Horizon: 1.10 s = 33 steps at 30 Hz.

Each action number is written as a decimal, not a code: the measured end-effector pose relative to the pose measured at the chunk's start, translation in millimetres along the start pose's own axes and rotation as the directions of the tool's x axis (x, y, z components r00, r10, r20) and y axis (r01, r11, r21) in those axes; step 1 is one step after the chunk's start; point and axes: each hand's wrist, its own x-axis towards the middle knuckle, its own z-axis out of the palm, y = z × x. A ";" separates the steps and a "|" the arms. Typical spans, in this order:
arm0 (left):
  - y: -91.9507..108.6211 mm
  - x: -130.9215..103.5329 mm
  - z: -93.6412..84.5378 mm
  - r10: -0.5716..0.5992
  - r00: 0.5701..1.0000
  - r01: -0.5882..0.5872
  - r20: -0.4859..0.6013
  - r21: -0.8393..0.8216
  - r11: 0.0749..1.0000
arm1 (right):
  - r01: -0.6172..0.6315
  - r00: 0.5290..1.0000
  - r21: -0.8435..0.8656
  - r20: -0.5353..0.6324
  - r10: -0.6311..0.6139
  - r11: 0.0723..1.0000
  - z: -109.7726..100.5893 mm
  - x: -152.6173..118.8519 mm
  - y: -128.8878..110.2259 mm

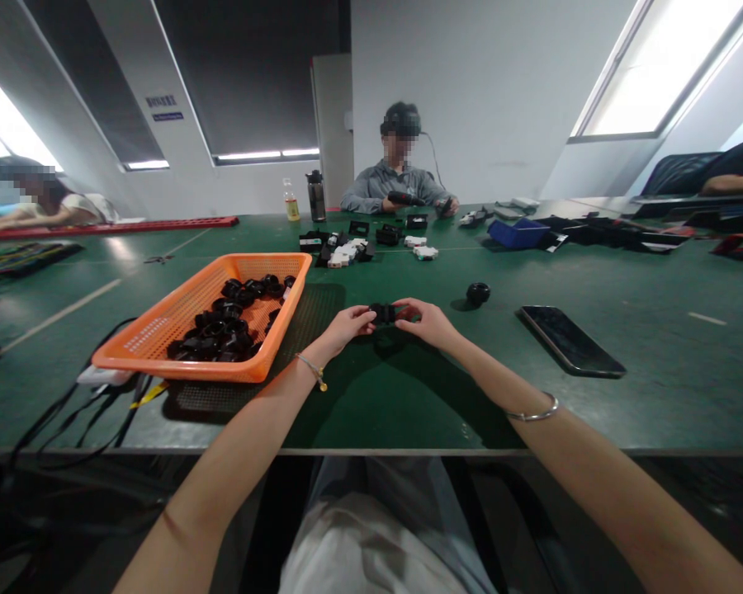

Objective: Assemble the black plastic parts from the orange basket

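Observation:
Between my two hands, just above the green table [377, 412], is a black plastic part [382, 314], seemingly round and ribbed; its exact kind is too small to tell. My left hand [348, 324] pinches its left end with thumb and fingers. At the other end, the fingers and thumb of my right hand [430, 322] close on it. An orange basket [179, 369] stands to the left of my left hand, with several black round plastic parts [223, 328] in it. A similar round black part [478, 293] rests alone on the table beyond my right hand.
A phone [570, 340] lies at right. Black and white pieces [347, 250] are scattered farther back, near a blue bin [518, 233]. A dark bottle [315, 196] and a yellow-labelled bottle [291, 202] stand there. Cables [108, 404] hang over the left front edge. A co-worker [396, 177] sits opposite.

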 end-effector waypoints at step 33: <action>-0.4 -0.3 0.4 0.005 1.000 -0.005 0.006 -0.004 1.000 | -0.036 0.999 0.098 -0.028 0.039 0.994 0.7 -0.9 -2.8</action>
